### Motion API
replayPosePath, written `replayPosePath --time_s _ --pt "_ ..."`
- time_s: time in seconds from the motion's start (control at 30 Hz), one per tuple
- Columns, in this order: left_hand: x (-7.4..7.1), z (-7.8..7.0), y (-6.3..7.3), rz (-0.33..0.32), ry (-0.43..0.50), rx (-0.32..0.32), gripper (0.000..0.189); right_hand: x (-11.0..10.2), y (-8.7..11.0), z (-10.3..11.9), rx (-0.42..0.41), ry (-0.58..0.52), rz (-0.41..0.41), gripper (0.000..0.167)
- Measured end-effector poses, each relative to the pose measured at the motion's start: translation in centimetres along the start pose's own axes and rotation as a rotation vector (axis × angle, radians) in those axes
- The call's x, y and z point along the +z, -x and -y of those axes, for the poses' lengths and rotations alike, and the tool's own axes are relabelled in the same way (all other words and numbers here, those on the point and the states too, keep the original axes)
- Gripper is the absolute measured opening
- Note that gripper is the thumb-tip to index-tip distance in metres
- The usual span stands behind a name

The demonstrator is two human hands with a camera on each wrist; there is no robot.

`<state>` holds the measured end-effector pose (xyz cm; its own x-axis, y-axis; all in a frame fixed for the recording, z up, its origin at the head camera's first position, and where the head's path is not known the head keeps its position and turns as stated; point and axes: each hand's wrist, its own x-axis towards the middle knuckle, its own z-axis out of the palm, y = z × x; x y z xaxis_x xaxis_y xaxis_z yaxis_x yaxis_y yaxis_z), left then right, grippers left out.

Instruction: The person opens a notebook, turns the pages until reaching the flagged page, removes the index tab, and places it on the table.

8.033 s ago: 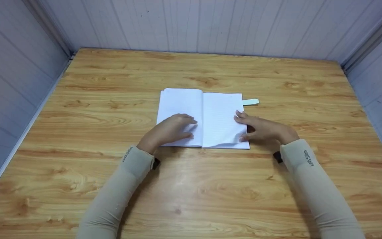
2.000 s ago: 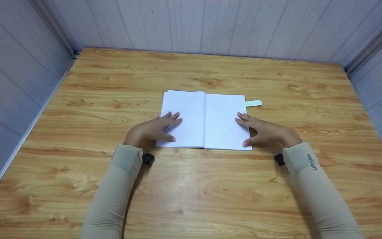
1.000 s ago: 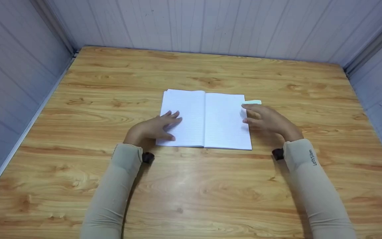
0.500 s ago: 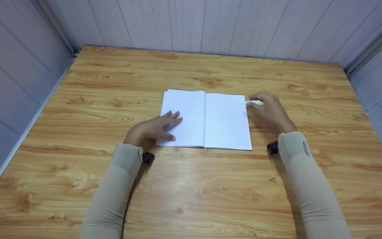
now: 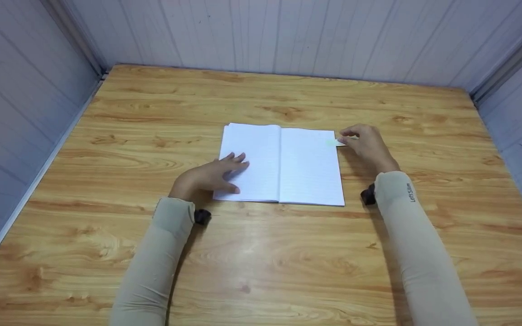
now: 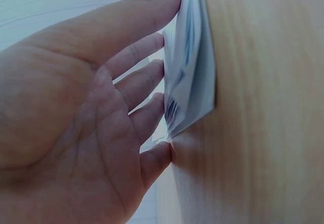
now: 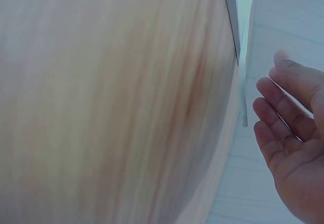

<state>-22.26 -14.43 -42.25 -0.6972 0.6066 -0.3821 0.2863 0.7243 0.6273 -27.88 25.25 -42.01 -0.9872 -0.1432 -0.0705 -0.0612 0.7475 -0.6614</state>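
An open notebook [image 5: 306,172] with lined white pages lies flat on the wooden table. From its right edge a pale green paper tab [image 5: 340,142] sticks out, partly hidden by my right hand. My left hand [image 5: 211,175] rests spread on the left page. In the left wrist view its fingers [image 6: 147,72] touch the edge of the page stack. My right hand [image 5: 367,144] is bent over the tab at the upper right edge. In the right wrist view the tab [image 7: 244,92] hangs beside loosely bent fingers [image 7: 268,115], with a visible gap.
The wood-grain table [image 5: 252,258] extends around the notebook on all sides. White panel walls [image 5: 261,36] stand behind it and at both sides. Dark wrist cameras [image 5: 202,216] sit under both sleeves.
Earlier, the left hand moved left across its page and the lifted right page came down flat. The right hand has since moved up from the page to the tab. Lately the left hand is still.
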Motion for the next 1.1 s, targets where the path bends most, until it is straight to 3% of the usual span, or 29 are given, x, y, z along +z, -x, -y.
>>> replayPosePath --time_s 0.23,0.83,1.1 --pt "0.1 0.2 0.2 -0.002 0.04 0.003 0.074 0.1 -0.5 0.0 -0.009 -0.021 0.005 0.031" --pt "0.0 0.1 0.0 0.007 0.003 0.001 0.074 0.6 -1.0 0.0 0.027 0.011 0.011 0.022" --pt "0.0 0.1 0.1 0.003 0.01 0.02 0.075 0.7 -1.1 0.2 0.023 0.082 0.029 0.024"
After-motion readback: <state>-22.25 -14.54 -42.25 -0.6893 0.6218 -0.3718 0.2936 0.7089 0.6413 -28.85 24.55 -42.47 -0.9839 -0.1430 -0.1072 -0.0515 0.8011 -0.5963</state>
